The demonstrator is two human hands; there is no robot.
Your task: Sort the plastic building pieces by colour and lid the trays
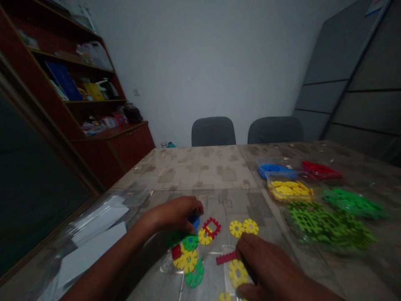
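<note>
My left hand lies on the table with its fingers curled over a blue plastic piece. Under and beside it is a joined cluster of green, yellow and red gear-shaped pieces. A red square frame piece sits just right of that hand. My right hand rests fingers-down near the front edge, touching a dark red bar piece and a yellow gear piece. Two joined yellow gear pieces lie just beyond its fingertips.
Clear bags at the right hold green pieces, yellow pieces, blue pieces and red pieces. White sheets under plastic lie at the left. Two grey chairs stand at the far side; a wooden shelf unit fills the left wall.
</note>
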